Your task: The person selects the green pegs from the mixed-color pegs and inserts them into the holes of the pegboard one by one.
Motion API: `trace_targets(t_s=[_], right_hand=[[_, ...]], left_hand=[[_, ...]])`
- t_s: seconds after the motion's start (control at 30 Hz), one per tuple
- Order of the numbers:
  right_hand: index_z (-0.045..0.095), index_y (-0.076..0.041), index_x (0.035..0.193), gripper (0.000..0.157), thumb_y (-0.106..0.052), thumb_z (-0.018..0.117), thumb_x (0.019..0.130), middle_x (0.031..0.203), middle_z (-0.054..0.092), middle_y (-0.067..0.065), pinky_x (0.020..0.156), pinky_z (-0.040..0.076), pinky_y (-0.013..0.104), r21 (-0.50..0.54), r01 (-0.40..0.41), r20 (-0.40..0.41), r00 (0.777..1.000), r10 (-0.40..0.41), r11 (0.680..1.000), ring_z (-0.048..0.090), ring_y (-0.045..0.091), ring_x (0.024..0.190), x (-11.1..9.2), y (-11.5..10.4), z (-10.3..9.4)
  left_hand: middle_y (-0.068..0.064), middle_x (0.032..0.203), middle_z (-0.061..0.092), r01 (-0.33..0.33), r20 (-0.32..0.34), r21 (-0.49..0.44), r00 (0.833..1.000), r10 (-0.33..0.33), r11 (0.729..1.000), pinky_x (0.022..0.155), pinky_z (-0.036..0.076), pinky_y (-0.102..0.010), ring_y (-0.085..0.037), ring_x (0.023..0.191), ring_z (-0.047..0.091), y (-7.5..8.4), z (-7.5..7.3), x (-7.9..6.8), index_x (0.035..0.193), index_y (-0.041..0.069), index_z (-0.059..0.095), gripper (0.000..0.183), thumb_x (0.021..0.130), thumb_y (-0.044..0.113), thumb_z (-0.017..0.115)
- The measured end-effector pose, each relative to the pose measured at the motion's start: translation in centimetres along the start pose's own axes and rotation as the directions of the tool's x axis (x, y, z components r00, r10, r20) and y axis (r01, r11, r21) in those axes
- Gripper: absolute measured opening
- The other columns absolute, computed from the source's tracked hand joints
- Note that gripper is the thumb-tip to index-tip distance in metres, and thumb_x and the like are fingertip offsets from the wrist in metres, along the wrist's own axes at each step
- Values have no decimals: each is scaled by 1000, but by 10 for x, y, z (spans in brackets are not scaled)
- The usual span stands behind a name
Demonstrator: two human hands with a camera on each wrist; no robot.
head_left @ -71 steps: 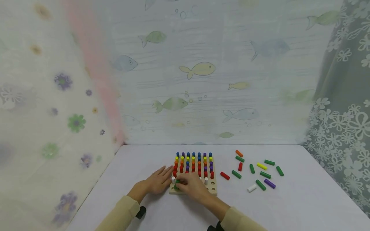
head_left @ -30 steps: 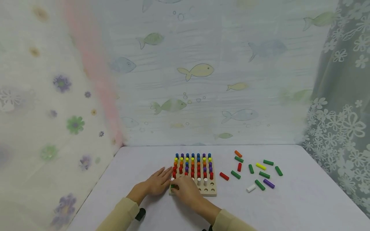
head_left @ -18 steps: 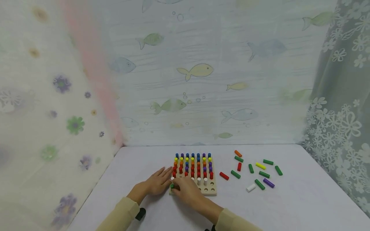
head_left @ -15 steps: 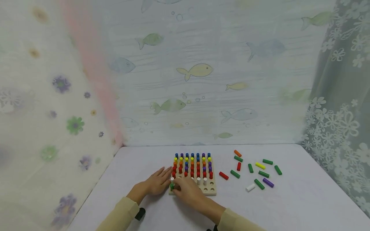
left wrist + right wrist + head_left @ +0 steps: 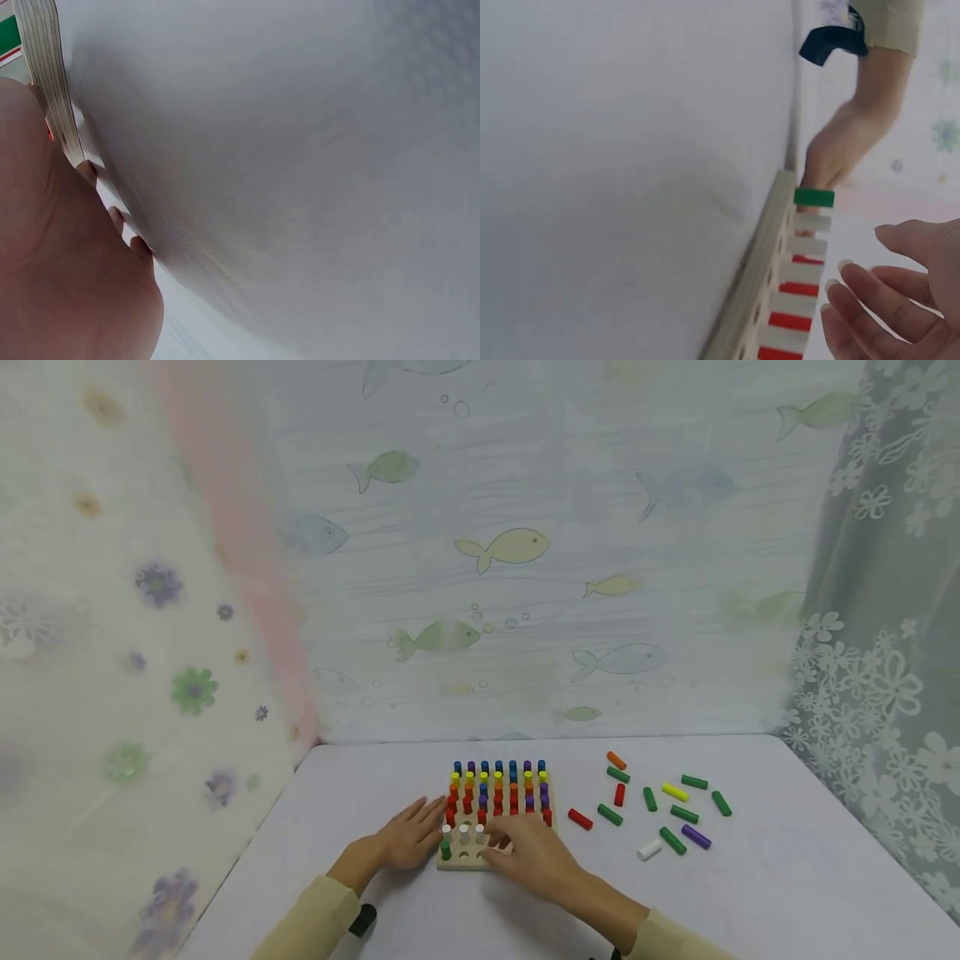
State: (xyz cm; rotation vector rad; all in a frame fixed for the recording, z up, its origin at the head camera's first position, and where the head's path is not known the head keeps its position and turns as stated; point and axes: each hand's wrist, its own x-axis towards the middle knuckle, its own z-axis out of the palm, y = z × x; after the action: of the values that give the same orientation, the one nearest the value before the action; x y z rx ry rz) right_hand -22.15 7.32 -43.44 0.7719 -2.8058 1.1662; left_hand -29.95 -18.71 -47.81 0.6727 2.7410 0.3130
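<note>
A wooden pegboard (image 5: 457, 864) stands on the table with rows of coloured pegs upright in it. At its front left corner a green peg (image 5: 446, 850) stands in a hole, just in front of a white peg (image 5: 447, 832). My left hand (image 5: 408, 842) lies with extended fingers against the board's left side; the left wrist view shows it by the board's layered edge (image 5: 49, 75). Over the board's front right part hovers my right hand (image 5: 534, 857), hiding some pegs and holes. In the right wrist view its loosely bent fingers (image 5: 889, 300) hold nothing, apart from the pegs.
To the board's right lie several loose pegs, among them a red peg (image 5: 580, 818), a green peg (image 5: 672, 841), a white peg (image 5: 649, 849), a purple peg (image 5: 696, 837), a yellow peg (image 5: 675, 792) and an orange peg (image 5: 616, 760). Patterned curtains surround the table (image 5: 787, 877).
My right hand has placed the green peg in the front left hole, let go of it and moved right. The left hand has stayed at the board's side.
</note>
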Motion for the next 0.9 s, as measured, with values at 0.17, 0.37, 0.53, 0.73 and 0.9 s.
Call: trace_targets(t_s=[0.17,0.37,0.53,0.73,0.9], right_hand=[[76,-9,113,23,-22,75,94,94,74,-8,75,57,24,-18,5,-30,1000,-6,1000,65,5,86,-11,7,-19],[75,-10,111,22,-23,76,94,98,74,-7,74,58,27,-55,11,-66,998,-14,998,66,9,88,-24,16,-40],[75,-11,112,23,-23,77,93,96,73,-8,75,59,31,-74,-3,-96,995,-5,997,67,12,89,-32,22,-56],[74,-11,111,22,-20,78,91,97,74,-5,75,60,33,-110,-14,-135,991,-1,994,68,16,88,-40,29,-74],[73,-8,115,26,-18,77,92,99,75,-2,76,60,39,-116,-15,-151,988,-3,993,68,19,89,-46,42,-88]], left_hand=[[-2,171,21,7,1,-11,1000,-7,1000,124,17,-58,-34,157,13,3,0,-3,164,15,24,64,109,45,39],[-1,170,22,12,-4,-9,1000,-12,1000,124,20,-58,-34,157,14,6,1,-6,164,16,26,64,109,45,41],[-1,170,22,19,-5,-1,1000,-19,1000,124,19,-58,-34,157,15,5,3,-7,164,16,26,64,108,46,41],[0,171,22,27,-5,-2,1000,-27,1000,124,19,-57,-34,157,14,8,2,-10,164,17,25,64,109,46,40],[-1,170,22,27,-7,-2,1000,-27,1000,124,19,-56,-34,157,14,10,2,-12,164,16,25,64,109,45,40]])
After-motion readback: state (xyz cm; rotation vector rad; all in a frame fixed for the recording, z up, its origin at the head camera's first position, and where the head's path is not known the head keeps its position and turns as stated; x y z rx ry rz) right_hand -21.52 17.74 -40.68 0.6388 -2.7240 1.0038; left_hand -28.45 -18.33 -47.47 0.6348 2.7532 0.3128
